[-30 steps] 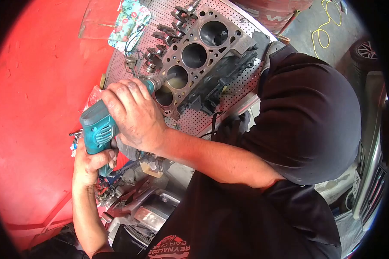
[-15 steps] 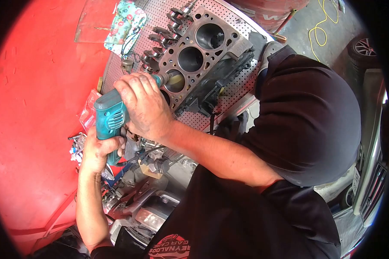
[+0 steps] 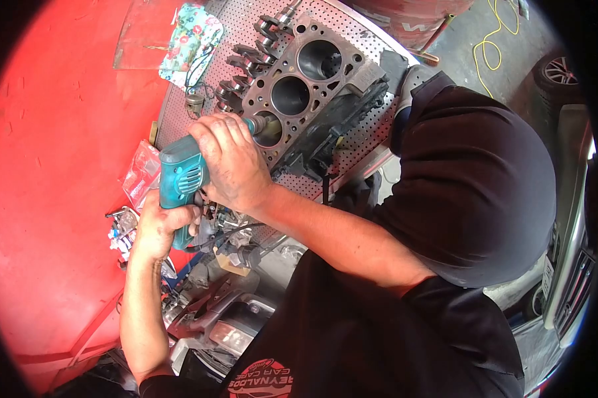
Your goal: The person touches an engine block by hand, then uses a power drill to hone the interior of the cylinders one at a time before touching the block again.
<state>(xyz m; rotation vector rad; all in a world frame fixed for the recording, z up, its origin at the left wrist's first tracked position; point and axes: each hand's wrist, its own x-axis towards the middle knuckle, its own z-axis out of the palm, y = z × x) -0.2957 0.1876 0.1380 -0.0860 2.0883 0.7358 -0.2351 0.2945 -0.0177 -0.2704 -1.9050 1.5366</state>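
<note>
A teal power drill point(image 3: 181, 174) is held in both my hands. My left hand point(image 3: 163, 224) wraps its handle, with the thumb across the near side. My right hand point(image 3: 234, 159) grips over the front of the body, just behind the chuck. A yellowish attachment point(image 3: 270, 127) extends from the drill into a cylinder bore of the engine block point(image 3: 305, 99); its far end is hidden inside. Two more bores point(image 3: 290, 95) show farther along the block's top face. My right hand and forearm cover the near end of the block.
A crankshaft point(image 3: 246, 60) lies along the block on the perforated table point(image 3: 372, 40). A piston point(image 3: 194, 103), a flowered cloth point(image 3: 196, 40) and a plastic bag point(image 3: 142, 174) lie leftward. A red panel point(image 3: 60, 166) fills the left side. Loose parts and a cardboard box point(image 3: 231, 262) are below.
The drill and both hands have moved a little to the right, toward the block. Less of the yellowish attachment shows, as it sits deeper in the bore.
</note>
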